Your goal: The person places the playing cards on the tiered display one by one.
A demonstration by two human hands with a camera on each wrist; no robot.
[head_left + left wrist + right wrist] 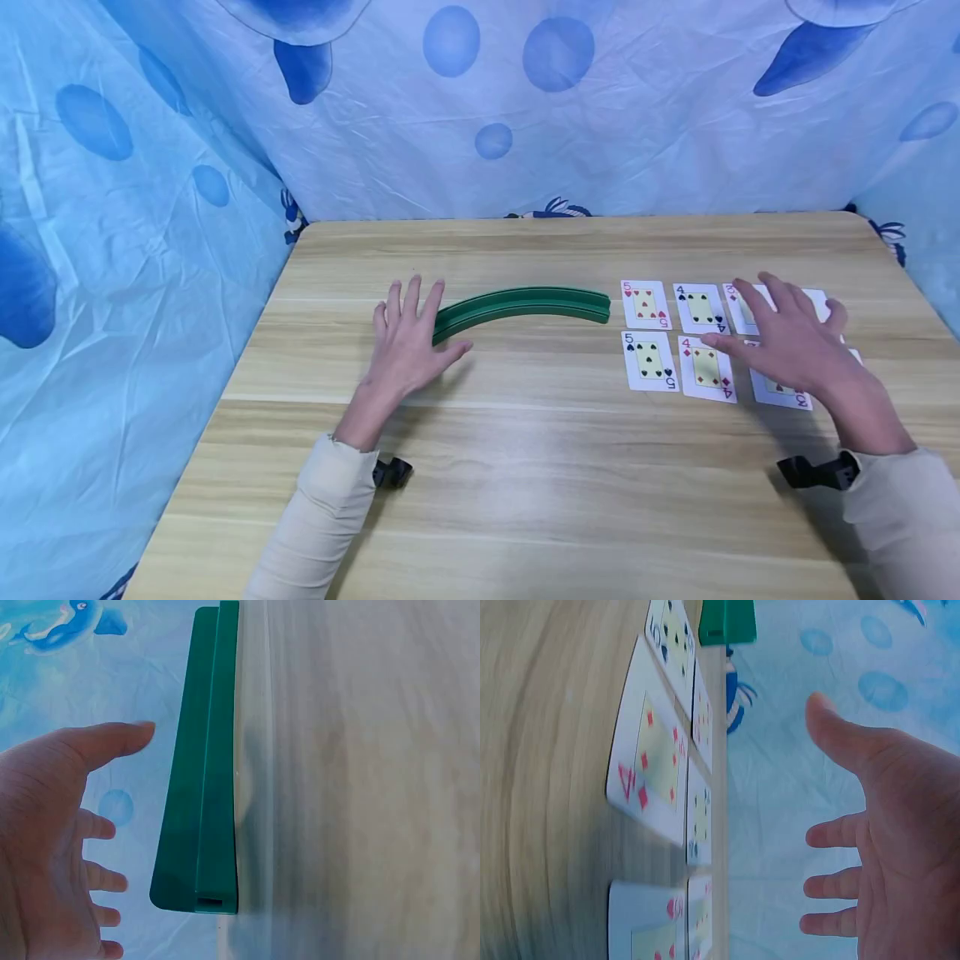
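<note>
A green, curved card holder (525, 300) stands on the table. My left hand (408, 346), fingers spread, is at the holder's left end and overlaps it in the head view. In the left wrist view, the thumb (112, 742) points toward the green holder (199, 780), with a gap between them. My right hand (802, 350) hovers with spread fingers over the right part of two rows of playing cards, holding nothing. The five of hearts (644, 305), four of spades (701, 308), five of spades (650, 361) and four of diamonds (707, 368) lie face up. My hand partly hides the cards farther right.
The wooden table (510, 483) has its far edge against a blue patterned curtain (570, 150), which also hangs along the left side. Black straps (817, 472) sit at both wrists.
</note>
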